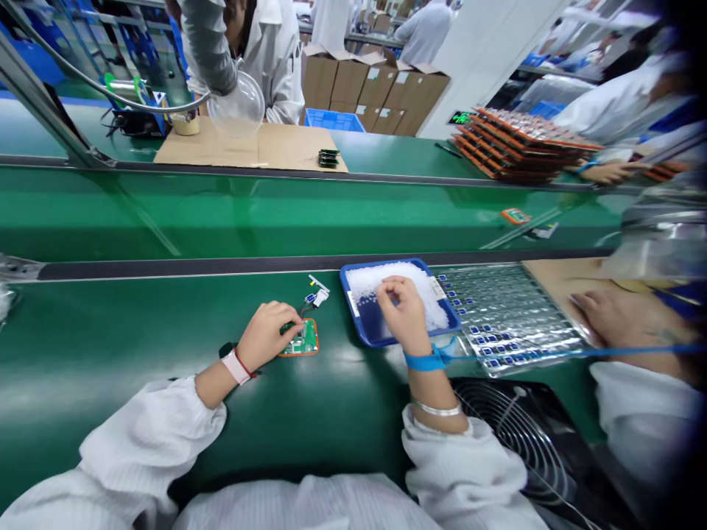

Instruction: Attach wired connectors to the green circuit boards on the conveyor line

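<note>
My left hand is closed at the left side of a green circuit board with an orange rim, which lies on the green bench; its fingertips cover part of the board. From the board's top edge a short dark cable runs to a small white connector piece. Over a blue tray my right hand is closed in a pinch, wearing a blue wrist strap. Anything between those fingertips is too small to make out. Many tiny white pieces fill much of the tray.
Right of the tray lies a clear blister sheet with small blue parts. A neighbour's hand rests beyond it; a black fan sits below. Across the green belt are stacked orange-edged boards and another person's workplace.
</note>
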`<state>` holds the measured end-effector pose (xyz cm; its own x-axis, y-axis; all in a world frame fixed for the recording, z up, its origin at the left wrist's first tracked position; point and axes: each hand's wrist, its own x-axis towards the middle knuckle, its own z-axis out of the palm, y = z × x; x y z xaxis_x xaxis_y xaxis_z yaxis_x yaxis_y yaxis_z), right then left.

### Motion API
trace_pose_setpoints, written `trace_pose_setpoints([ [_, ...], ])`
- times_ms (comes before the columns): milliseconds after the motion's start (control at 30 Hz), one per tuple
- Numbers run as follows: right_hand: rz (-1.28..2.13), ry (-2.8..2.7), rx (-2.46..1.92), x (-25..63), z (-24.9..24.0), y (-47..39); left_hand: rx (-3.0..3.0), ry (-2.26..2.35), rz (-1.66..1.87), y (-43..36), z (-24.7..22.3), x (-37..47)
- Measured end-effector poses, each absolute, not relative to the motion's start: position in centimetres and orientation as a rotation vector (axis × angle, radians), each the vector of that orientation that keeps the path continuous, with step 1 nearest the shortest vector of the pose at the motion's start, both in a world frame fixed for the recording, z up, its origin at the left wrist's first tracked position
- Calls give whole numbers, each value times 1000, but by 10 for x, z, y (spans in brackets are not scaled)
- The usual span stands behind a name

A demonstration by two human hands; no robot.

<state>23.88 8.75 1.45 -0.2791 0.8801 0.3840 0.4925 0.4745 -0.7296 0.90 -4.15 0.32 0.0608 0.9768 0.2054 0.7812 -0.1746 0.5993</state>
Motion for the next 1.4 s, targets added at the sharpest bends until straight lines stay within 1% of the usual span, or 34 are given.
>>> trace_pose_setpoints([
  [233, 545, -2103, -1351, 275, -15, 119, 2018, 1775, 822, -42, 2, 8],
  [533, 477, -2185, -1392, 276, -20, 121, 2038, 1829, 770, -40, 4, 10],
  [633, 449, -2208, -1379, 278, -21, 123, 2049, 1772, 820, -41, 2, 8],
  [733, 434, -2199, -1298, 270, -13, 117, 1982, 1723, 949, -42, 0, 5],
  [833, 549, -2133, -1068, 241, 0, 90, 1862, 1718, 1061, -41, 1, 5],
  [933, 808, -2154, -794, 201, 7, 49, 1822, 1661, 1097, -40, 4, 7],
  [1000, 957, -2167, -702, 179, 5, 28, 1831, 1621, 1102, -40, 5, 8],
  [1100, 1054, -2150, -693, 164, -3, 16, 1824, 1626, 1077, -40, 5, 8],
  [1300, 1073, -2196, -726, 170, -12, 22, 1821, 1661, 1020, -40, 1, 8],
  [1400, 1080, -2214, -743, 170, -15, 23, 1800, 1724, 938, -37, 1, 10],
])
